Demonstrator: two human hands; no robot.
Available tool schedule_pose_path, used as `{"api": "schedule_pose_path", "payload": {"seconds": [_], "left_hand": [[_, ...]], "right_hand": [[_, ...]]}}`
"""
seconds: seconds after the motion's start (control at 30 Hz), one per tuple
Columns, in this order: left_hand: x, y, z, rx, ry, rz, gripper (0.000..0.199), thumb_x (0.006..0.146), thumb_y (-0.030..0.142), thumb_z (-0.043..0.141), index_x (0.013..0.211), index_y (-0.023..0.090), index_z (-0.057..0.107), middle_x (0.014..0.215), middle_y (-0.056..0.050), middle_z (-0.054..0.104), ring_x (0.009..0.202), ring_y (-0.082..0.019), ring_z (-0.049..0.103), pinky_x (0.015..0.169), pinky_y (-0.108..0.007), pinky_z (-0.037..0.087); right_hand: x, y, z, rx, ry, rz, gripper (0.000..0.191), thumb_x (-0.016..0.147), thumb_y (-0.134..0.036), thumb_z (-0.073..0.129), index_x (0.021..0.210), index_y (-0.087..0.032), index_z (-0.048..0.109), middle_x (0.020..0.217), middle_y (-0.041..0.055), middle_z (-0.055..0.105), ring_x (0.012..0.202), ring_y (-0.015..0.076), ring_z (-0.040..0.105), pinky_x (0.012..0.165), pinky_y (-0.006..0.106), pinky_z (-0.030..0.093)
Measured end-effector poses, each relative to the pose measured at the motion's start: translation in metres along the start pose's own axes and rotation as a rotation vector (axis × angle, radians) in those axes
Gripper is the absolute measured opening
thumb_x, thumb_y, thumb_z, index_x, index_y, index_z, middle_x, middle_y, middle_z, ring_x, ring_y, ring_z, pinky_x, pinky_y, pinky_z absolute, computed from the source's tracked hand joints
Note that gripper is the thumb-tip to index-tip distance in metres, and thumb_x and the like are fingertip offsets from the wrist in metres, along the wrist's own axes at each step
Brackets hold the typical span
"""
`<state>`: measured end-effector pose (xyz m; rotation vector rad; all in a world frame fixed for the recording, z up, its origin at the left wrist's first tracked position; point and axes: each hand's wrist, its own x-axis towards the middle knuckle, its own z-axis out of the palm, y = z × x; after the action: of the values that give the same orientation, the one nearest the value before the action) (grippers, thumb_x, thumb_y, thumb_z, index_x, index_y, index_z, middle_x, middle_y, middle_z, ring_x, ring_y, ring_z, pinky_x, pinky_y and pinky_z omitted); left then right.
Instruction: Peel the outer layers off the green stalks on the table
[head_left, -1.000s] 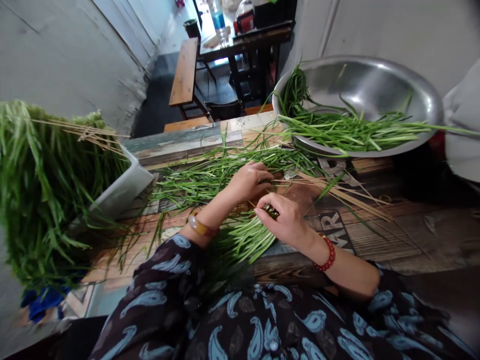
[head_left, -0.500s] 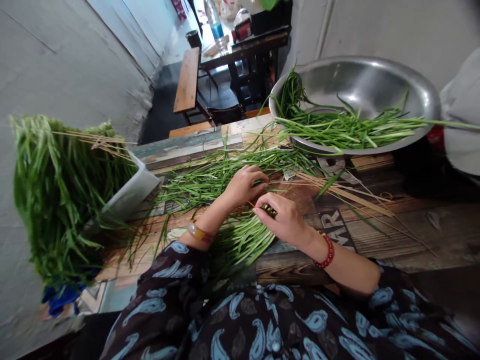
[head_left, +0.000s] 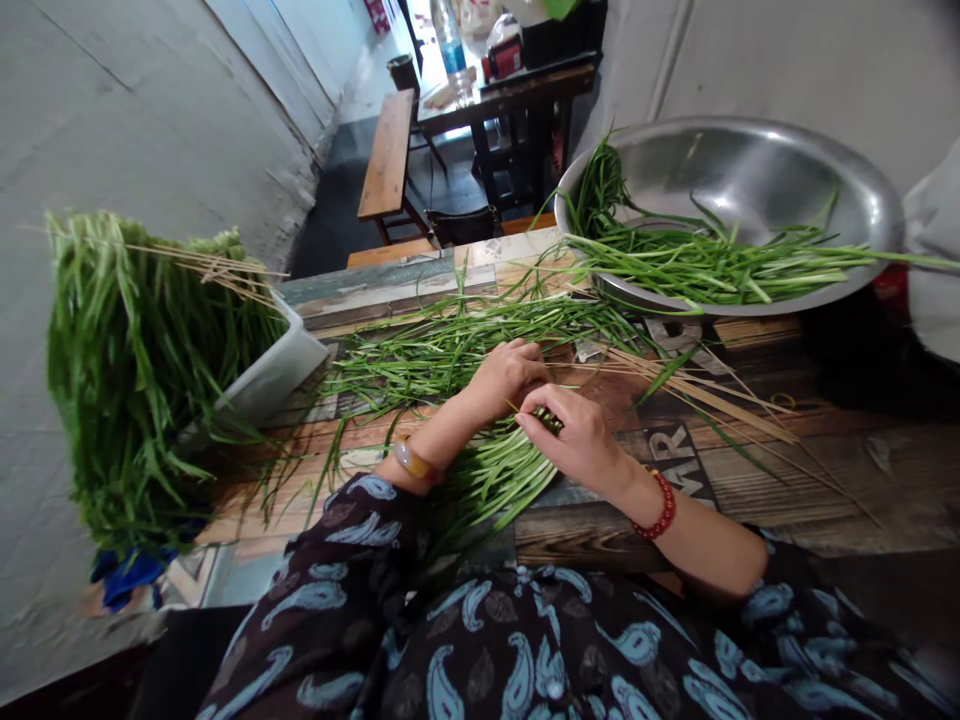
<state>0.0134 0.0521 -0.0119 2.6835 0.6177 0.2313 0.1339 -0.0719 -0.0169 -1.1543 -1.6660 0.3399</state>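
Observation:
My right hand [head_left: 574, 430] is closed around a thin bamboo skewer [head_left: 513, 406] whose tip sticks out to the left. Cut ends of green chives bunch together in its grip, and their leaves [head_left: 499, 475] fan out below on the table. Just above and to the left, my left hand [head_left: 511, 376] has its fingers curled down at the edge of a loose chive pile [head_left: 427, 350]. Whatever its fingertips hold is hidden. More bamboo skewers [head_left: 697, 390] lie on the table to the right of my hands.
A steel basin [head_left: 817, 170] with chives stands at the back right. At the left, skewered chives [head_left: 142, 360] hang over a white plastic container [head_left: 296, 350]. Beyond the patterned wooden table [head_left: 847, 450] are a bench [head_left: 388, 150] and another table with a bottle [head_left: 450, 45].
The view has shifted slightly, so everything appears a little further right. Both hands keep nearly the same pose, with the right still gripping the skewer and chives.

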Motion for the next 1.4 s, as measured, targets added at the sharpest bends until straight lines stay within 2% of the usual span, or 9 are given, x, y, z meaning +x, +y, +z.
{"api": "schedule_pose_path", "payload": {"seconds": [0.1, 0.17, 0.27, 0.37, 0.43, 0.53, 0.7, 1.03, 1.4], "left_hand": [[-0.010, -0.002, -0.008, -0.299, 0.208, -0.090, 0.017, 0.084, 0.023, 0.063, 0.070, 0.016, 0.067, 0.085, -0.007, 0.067, 0.084, -0.018, 0.059, 0.081, -0.033, 0.046], [-0.025, 0.000, -0.016, -0.565, 0.313, -0.198, 0.015, 0.081, 0.025, 0.067, 0.070, 0.015, 0.064, 0.084, -0.006, 0.067, 0.081, -0.016, 0.060, 0.077, -0.030, 0.048], [-0.052, 0.009, -0.024, -0.922, 0.350, -0.398, 0.020, 0.077, 0.030, 0.074, 0.076, 0.014, 0.062, 0.072, -0.001, 0.062, 0.064, -0.010, 0.055, 0.062, -0.024, 0.045], [-0.071, 0.022, -0.022, -1.099, 0.388, -0.526, 0.028, 0.072, 0.033, 0.080, 0.077, 0.014, 0.061, 0.064, 0.004, 0.056, 0.056, -0.007, 0.049, 0.054, -0.020, 0.039], [-0.076, 0.028, -0.018, -1.138, 0.417, -0.547, 0.030, 0.070, 0.035, 0.082, 0.080, 0.013, 0.064, 0.067, 0.003, 0.057, 0.057, -0.007, 0.048, 0.054, -0.019, 0.038], [-0.075, 0.032, -0.013, -1.167, 0.382, -0.518, 0.033, 0.072, 0.040, 0.080, 0.087, 0.012, 0.071, 0.073, 0.000, 0.063, 0.060, -0.007, 0.050, 0.056, -0.020, 0.040], [-0.071, 0.033, -0.010, -1.147, 0.388, -0.514, 0.030, 0.076, 0.043, 0.076, 0.082, 0.013, 0.075, 0.073, -0.002, 0.068, 0.064, -0.010, 0.054, 0.062, -0.022, 0.043], [-0.072, 0.034, -0.004, -1.123, 0.419, -0.556, 0.027, 0.076, 0.038, 0.074, 0.080, 0.012, 0.076, 0.072, -0.004, 0.070, 0.064, -0.012, 0.057, 0.062, -0.023, 0.043], [-0.071, 0.036, -0.001, -1.112, 0.440, -0.587, 0.025, 0.076, 0.037, 0.074, 0.083, 0.013, 0.076, 0.069, -0.002, 0.068, 0.060, -0.010, 0.052, 0.057, -0.021, 0.039]], "right_hand": [[0.001, 0.000, -0.001, 0.016, -0.010, 0.043, 0.009, 0.090, -0.019, 0.056, 0.082, -0.022, 0.058, 0.076, 0.0012, 0.069, 0.071, 0.0154, 0.065, 0.071, 0.027, 0.053], [0.001, 0.000, -0.002, 0.042, -0.008, 0.081, 0.008, 0.090, -0.020, 0.057, 0.082, -0.022, 0.059, 0.075, 0.0009, 0.069, 0.071, 0.0155, 0.066, 0.071, 0.027, 0.053], [0.000, 0.000, -0.003, 0.071, -0.020, 0.153, 0.008, 0.089, -0.022, 0.059, 0.081, -0.022, 0.060, 0.075, 0.0000, 0.070, 0.069, 0.0149, 0.065, 0.070, 0.027, 0.053], [-0.002, -0.001, -0.004, 0.073, -0.051, 0.210, 0.005, 0.088, -0.022, 0.061, 0.083, -0.022, 0.063, 0.077, -0.0002, 0.072, 0.068, 0.0146, 0.066, 0.070, 0.026, 0.053], [-0.003, -0.001, -0.004, 0.074, -0.057, 0.220, 0.004, 0.088, -0.022, 0.061, 0.087, -0.022, 0.065, 0.081, 0.0006, 0.074, 0.071, 0.0152, 0.068, 0.072, 0.027, 0.054], [-0.003, 0.000, -0.004, 0.083, -0.060, 0.213, 0.011, 0.089, -0.023, 0.060, 0.096, -0.022, 0.069, 0.090, 0.0028, 0.077, 0.080, 0.0172, 0.072, 0.077, 0.029, 0.056], [0.000, 0.002, -0.005, 0.074, -0.080, 0.208, 0.016, 0.090, -0.021, 0.058, 0.100, -0.023, 0.071, 0.096, 0.0039, 0.078, 0.086, 0.0190, 0.073, 0.081, 0.033, 0.059], [0.002, 0.003, -0.005, 0.046, -0.121, 0.284, 0.019, 0.090, -0.021, 0.058, 0.102, -0.024, 0.073, 0.099, 0.0035, 0.078, 0.090, 0.0193, 0.073, 0.085, 0.035, 0.059], [0.002, 0.005, -0.004, 0.039, -0.114, 0.257, 0.018, 0.090, -0.020, 0.059, 0.100, -0.024, 0.073, 0.096, 0.0028, 0.078, 0.085, 0.0182, 0.072, 0.082, 0.034, 0.059]]}}
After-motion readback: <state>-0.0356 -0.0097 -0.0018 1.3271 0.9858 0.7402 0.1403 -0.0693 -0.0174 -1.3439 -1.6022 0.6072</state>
